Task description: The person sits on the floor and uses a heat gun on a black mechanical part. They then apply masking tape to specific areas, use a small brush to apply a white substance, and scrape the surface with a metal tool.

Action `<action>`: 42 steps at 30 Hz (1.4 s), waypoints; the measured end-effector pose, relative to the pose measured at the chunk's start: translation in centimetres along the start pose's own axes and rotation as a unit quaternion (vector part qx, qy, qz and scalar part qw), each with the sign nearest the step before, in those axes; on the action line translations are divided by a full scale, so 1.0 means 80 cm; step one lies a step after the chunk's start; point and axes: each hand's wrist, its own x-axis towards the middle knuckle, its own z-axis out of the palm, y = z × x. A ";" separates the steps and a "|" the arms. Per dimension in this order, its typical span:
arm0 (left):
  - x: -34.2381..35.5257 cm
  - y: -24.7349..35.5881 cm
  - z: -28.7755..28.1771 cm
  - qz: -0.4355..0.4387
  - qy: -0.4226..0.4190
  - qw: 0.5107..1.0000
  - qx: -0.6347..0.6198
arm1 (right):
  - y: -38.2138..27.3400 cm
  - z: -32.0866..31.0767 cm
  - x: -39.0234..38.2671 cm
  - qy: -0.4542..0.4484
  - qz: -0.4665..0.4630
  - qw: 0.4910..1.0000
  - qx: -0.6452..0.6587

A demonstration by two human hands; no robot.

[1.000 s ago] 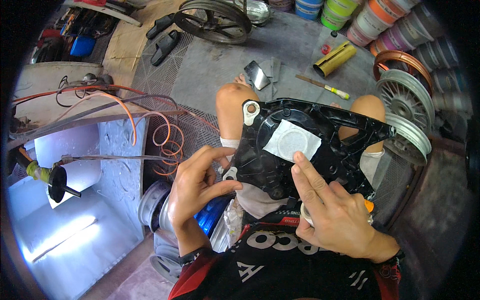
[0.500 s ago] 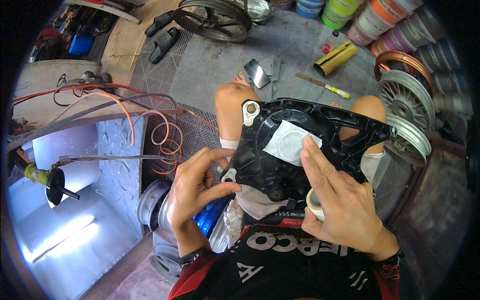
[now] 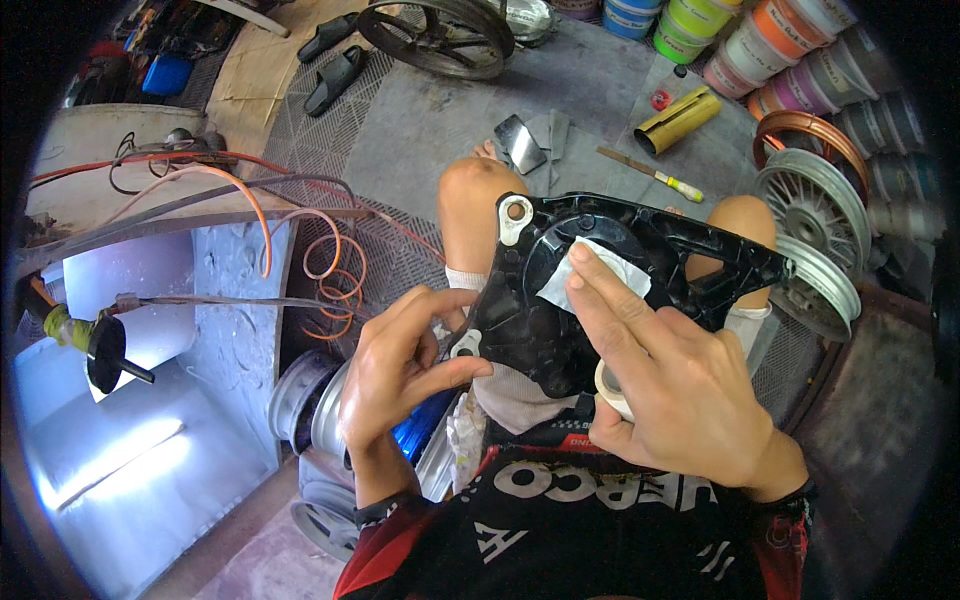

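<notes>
A black, roughly triangular metal or plastic part [image 3: 525,325] with bare light mounting lugs rests across my lap. My left hand [image 3: 395,360] grips its left edge near the lower lug, thumb below and fingers above. On its round recess lies a white tape-like patch [image 3: 628,275], partly hidden by my fingers. My right hand [image 3: 685,390] presses the patch with its outstretched index and middle fingers. Tucked under that palm, held by the thumb and curled fingers, is a roll of white tape [image 3: 607,385], mostly hidden.
Wheel rims [image 3: 815,215] stand on the right beside stacked paint tubs [image 3: 790,40]. A phone [image 3: 520,145], a yellow-handled file [image 3: 650,173] and a yellow tube [image 3: 675,120] lie on the floor ahead. Coiled orange hoses [image 3: 330,260] hang at left near a lit metal booth [image 3: 150,470].
My right index and middle fingers have slid left and away from me across the patch, covering more of it. My left hand keeps its grip on the black part.
</notes>
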 end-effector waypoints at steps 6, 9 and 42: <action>-0.004 0.030 0.013 0.070 0.186 0.978 0.059 | 0.037 0.006 -0.036 0.181 -0.073 0.937 0.291; -0.011 0.059 0.028 0.111 0.153 0.980 -0.059 | 0.049 0.026 -0.057 0.233 -0.036 0.862 0.449; 0.013 0.127 0.096 0.227 0.058 0.971 -0.054 | 0.028 0.022 -0.108 0.332 0.098 0.904 0.250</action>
